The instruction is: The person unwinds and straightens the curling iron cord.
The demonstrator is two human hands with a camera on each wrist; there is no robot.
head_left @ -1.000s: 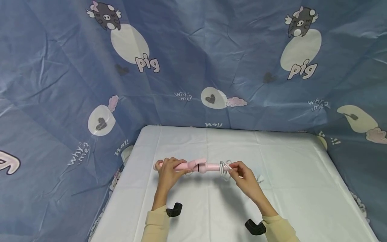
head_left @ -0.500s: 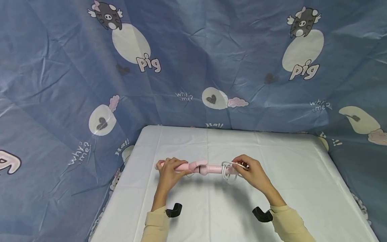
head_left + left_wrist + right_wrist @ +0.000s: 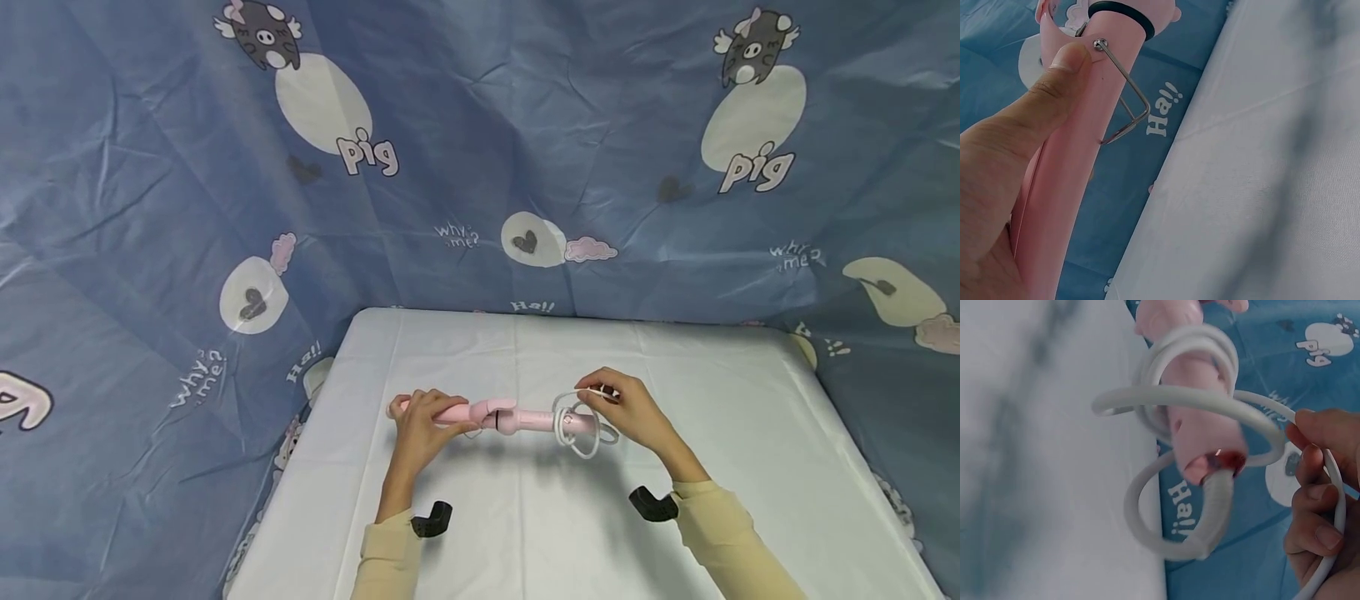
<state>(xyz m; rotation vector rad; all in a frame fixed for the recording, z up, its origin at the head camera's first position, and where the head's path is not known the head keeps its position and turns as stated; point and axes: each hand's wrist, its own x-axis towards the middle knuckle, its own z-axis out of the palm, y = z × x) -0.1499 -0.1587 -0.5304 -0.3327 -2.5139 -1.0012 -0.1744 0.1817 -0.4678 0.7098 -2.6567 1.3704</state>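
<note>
Two hands share it: left hand (image 3: 420, 425) grips the light, rigid curler (image 3: 487, 414) mid-frame; right hand (image 3: 630, 412) pinches its springy cord (image 3: 581, 433).

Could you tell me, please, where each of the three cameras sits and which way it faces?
Head: worn on the head, looking forward and down at the white table; both hands and cream sleeves show.
Left wrist: looks along the left hand, whose thumb presses on the pink curling iron.
Right wrist: looks along the right hand, which holds the white cord looped round the iron's end.
Shared: all three show the iron.
</note>
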